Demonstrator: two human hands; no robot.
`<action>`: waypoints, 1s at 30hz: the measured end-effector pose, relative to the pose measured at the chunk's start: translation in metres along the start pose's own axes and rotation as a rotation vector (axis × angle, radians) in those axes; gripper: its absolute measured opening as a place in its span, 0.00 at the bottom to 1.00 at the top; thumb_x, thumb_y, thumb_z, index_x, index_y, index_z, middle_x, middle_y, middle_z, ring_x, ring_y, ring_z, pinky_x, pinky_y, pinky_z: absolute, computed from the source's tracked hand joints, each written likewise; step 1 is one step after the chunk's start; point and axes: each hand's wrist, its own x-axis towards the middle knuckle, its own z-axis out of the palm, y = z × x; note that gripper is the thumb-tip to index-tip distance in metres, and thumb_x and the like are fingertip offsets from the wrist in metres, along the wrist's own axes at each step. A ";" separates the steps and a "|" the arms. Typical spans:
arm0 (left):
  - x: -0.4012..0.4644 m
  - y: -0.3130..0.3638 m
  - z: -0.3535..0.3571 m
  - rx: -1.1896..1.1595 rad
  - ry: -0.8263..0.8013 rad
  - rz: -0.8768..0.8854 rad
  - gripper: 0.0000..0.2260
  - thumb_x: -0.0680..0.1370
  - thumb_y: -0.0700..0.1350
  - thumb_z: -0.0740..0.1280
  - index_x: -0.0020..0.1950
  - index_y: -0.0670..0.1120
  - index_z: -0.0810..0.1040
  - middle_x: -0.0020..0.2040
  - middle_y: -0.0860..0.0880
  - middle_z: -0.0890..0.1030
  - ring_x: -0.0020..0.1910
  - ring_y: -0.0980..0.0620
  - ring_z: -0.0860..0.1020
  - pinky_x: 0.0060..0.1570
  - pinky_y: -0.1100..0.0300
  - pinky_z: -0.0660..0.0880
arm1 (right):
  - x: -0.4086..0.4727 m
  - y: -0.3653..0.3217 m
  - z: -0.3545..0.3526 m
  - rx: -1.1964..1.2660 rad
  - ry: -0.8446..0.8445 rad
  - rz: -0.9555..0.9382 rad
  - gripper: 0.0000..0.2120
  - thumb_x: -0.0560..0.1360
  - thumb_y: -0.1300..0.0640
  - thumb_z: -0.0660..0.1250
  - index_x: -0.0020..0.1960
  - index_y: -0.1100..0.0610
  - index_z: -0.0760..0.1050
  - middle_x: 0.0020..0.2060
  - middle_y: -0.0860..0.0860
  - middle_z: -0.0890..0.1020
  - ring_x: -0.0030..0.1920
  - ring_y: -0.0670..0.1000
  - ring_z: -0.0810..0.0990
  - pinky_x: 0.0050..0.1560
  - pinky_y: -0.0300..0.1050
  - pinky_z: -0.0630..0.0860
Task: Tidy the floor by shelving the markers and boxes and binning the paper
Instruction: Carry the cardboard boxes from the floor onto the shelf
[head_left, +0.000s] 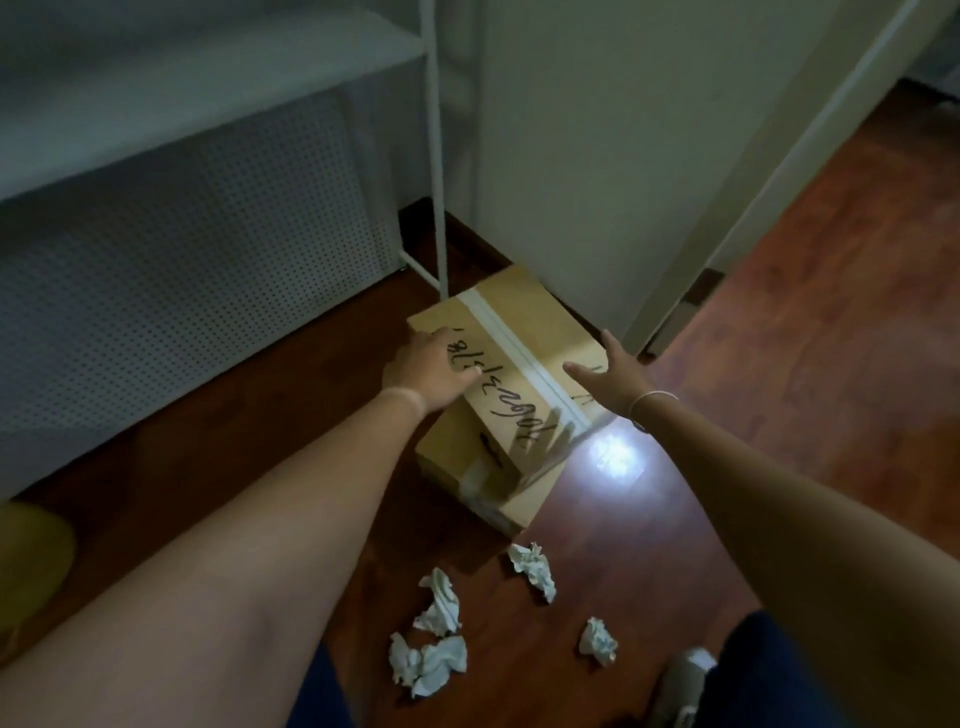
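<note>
Head view: left hand (426, 371) flat on top box (514, 364) — fingertips hidden; right hand (610, 382) spread — hovering.

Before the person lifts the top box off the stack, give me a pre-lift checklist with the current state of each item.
1. Left hand on the top box: ok, it rests on the left edge.
2. Right hand on the box: not ok, open and apparently not yet touching.
3. Two-handed grip closed: not ok.
4. Top box sealed: ok, tape runs along its top.
5. Lower box free to stay behind: cannot tell.
6. Footing clear: not ok, crumpled paper lies on the floor near the stack.
</note>
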 end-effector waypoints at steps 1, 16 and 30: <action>-0.003 0.000 -0.003 -0.014 0.010 -0.021 0.28 0.74 0.58 0.65 0.72 0.51 0.64 0.70 0.44 0.68 0.69 0.42 0.69 0.65 0.45 0.70 | 0.001 -0.006 -0.002 -0.013 -0.011 -0.015 0.40 0.75 0.44 0.64 0.78 0.53 0.46 0.75 0.55 0.61 0.70 0.57 0.68 0.67 0.50 0.65; -0.068 0.022 0.002 -0.432 0.241 -0.293 0.30 0.76 0.58 0.64 0.74 0.49 0.61 0.73 0.44 0.65 0.71 0.42 0.66 0.67 0.47 0.67 | 0.016 -0.018 -0.050 -0.122 -0.141 -0.186 0.38 0.76 0.45 0.63 0.78 0.55 0.47 0.75 0.57 0.60 0.74 0.60 0.61 0.71 0.54 0.60; 0.012 0.038 0.091 -0.774 0.232 -0.625 0.35 0.76 0.59 0.64 0.78 0.49 0.54 0.77 0.44 0.61 0.74 0.42 0.63 0.70 0.46 0.65 | 0.143 0.046 -0.041 -0.145 -0.315 -0.153 0.40 0.75 0.43 0.65 0.78 0.55 0.49 0.74 0.58 0.64 0.72 0.59 0.65 0.69 0.50 0.63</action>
